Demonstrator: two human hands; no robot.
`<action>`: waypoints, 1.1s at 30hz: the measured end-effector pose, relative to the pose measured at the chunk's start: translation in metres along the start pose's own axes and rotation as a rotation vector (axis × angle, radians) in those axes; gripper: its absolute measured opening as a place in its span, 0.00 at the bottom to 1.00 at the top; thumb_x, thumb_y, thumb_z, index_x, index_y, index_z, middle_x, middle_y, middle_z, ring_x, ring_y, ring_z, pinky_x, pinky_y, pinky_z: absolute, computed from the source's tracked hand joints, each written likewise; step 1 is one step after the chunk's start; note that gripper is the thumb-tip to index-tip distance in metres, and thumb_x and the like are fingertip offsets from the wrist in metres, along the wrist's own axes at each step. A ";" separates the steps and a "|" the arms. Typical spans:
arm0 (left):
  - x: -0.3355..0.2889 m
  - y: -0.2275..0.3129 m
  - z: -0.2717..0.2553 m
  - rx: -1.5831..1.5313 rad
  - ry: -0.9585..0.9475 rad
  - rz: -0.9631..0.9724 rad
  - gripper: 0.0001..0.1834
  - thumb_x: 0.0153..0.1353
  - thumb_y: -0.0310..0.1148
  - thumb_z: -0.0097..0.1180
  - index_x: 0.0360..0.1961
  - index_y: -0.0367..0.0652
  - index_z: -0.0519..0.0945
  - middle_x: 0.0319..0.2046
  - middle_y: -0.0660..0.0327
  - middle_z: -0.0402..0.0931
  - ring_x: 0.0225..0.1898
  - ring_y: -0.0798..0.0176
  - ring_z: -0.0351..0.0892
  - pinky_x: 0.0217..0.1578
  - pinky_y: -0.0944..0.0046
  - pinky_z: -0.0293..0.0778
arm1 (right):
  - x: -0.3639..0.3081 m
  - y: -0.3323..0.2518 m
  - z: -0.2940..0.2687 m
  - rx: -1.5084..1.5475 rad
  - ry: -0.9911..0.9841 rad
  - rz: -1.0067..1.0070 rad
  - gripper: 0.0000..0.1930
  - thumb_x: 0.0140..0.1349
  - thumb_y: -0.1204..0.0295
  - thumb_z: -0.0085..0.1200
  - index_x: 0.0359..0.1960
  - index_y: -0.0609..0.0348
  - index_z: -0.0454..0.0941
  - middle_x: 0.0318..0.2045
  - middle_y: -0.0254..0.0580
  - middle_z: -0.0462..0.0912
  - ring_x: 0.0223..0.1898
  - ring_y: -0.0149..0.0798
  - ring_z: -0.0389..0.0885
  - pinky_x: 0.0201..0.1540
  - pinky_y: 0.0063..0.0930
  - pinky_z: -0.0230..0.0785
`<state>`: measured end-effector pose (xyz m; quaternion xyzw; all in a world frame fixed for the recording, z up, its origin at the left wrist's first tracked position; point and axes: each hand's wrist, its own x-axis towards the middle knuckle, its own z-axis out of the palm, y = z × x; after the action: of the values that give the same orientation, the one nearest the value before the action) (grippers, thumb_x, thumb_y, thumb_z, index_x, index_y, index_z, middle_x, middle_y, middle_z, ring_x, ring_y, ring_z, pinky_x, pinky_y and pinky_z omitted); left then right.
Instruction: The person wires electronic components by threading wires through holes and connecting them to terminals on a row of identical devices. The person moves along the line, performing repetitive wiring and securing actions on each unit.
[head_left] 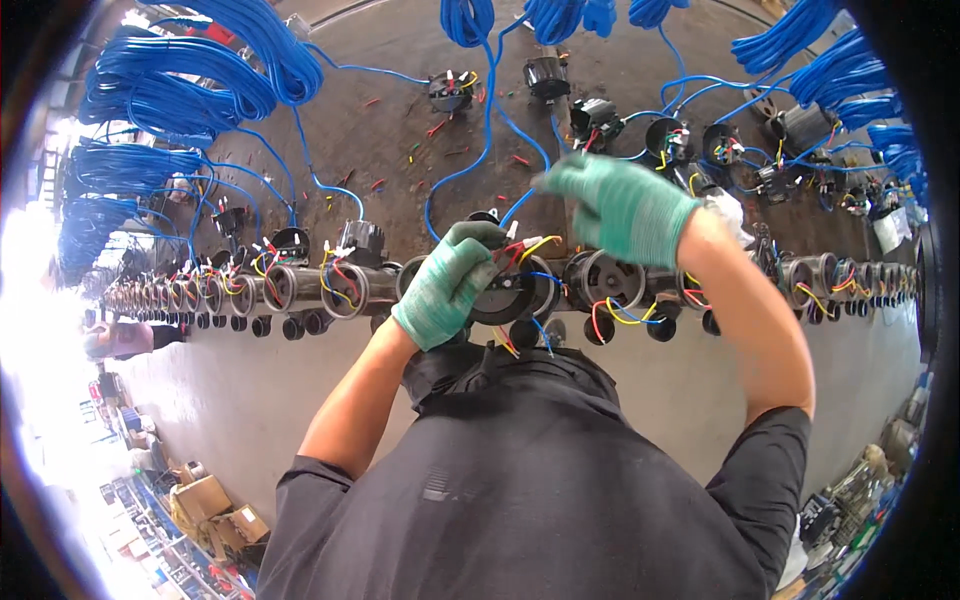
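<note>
**Two green gloves, one round housing**

Here's the left hand [445, 285] at the round housing's [500, 304] left rim, fingers apparently closed on coloured wires [512, 256], presumably to hold their ends clear of its opening. And the right hand [632, 212], blurred, hovers beyond and right of the housing; whether those fingertips pinch anything, I can't tell! Blue coils [555, 20] sit far beyond the housing, probably so their leads run in untangled. The count: one housing by the left glove, two white connectors [533, 242] above it, at least three coils straight beyond, neighbouring housings [610, 280] either side, too many to number.
</note>
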<state>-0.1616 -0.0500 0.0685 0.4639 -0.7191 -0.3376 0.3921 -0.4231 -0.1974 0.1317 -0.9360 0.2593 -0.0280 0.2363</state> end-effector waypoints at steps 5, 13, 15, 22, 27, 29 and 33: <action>-0.005 -0.004 -0.001 -0.047 -0.008 -0.045 0.04 0.70 0.20 0.57 0.43 0.34 0.75 0.59 0.47 0.74 0.57 0.47 0.77 0.61 0.55 0.73 | -0.007 -0.019 0.041 0.298 0.029 -0.024 0.18 0.66 0.71 0.61 0.57 0.61 0.81 0.51 0.59 0.85 0.50 0.60 0.84 0.52 0.47 0.77; -0.009 -0.013 -0.007 0.009 0.022 -0.136 0.07 0.69 0.26 0.61 0.43 0.37 0.76 0.60 0.49 0.75 0.57 0.50 0.77 0.59 0.54 0.73 | -0.026 -0.023 0.076 0.522 0.190 0.217 0.09 0.68 0.74 0.60 0.46 0.65 0.83 0.43 0.57 0.85 0.45 0.60 0.85 0.49 0.47 0.77; -0.009 -0.007 -0.004 0.038 0.071 -0.144 0.09 0.67 0.26 0.63 0.45 0.37 0.77 0.59 0.48 0.75 0.57 0.48 0.77 0.58 0.52 0.74 | -0.027 -0.027 0.077 0.371 0.179 0.225 0.09 0.68 0.74 0.61 0.46 0.65 0.83 0.43 0.57 0.84 0.45 0.60 0.84 0.49 0.47 0.77; -0.011 0.057 0.018 0.632 0.345 0.054 0.31 0.55 0.23 0.73 0.61 0.43 0.77 0.51 0.51 0.78 0.47 0.49 0.82 0.47 0.55 0.82 | -0.009 -0.063 0.053 0.582 0.280 0.217 0.10 0.68 0.68 0.60 0.42 0.62 0.83 0.33 0.61 0.86 0.38 0.62 0.86 0.43 0.53 0.77; 0.000 0.071 0.031 0.245 0.346 -0.343 0.31 0.57 0.29 0.73 0.63 0.46 0.77 0.37 0.52 0.85 0.32 0.53 0.85 0.36 0.59 0.81 | 0.007 -0.087 0.038 0.428 0.388 0.050 0.09 0.67 0.67 0.60 0.37 0.62 0.81 0.31 0.59 0.86 0.37 0.62 0.87 0.40 0.54 0.77; 0.006 0.064 0.028 0.133 0.394 -0.272 0.24 0.63 0.27 0.68 0.60 0.43 0.79 0.34 0.55 0.87 0.32 0.59 0.86 0.35 0.61 0.80 | 0.010 -0.090 0.031 0.139 0.409 -0.060 0.09 0.67 0.68 0.60 0.39 0.61 0.81 0.33 0.55 0.87 0.38 0.59 0.88 0.40 0.53 0.79; 0.007 0.056 0.016 -0.422 0.352 -0.622 0.09 0.74 0.28 0.59 0.50 0.35 0.84 0.38 0.63 0.86 0.39 0.68 0.87 0.40 0.65 0.82 | 0.012 -0.091 0.013 -0.042 0.325 -0.106 0.08 0.65 0.68 0.61 0.39 0.58 0.80 0.33 0.49 0.85 0.35 0.57 0.86 0.37 0.49 0.78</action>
<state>-0.1997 -0.0350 0.1106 0.6191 -0.3815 -0.4957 0.4748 -0.3679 -0.1291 0.1611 -0.9362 0.2449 -0.1858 0.1701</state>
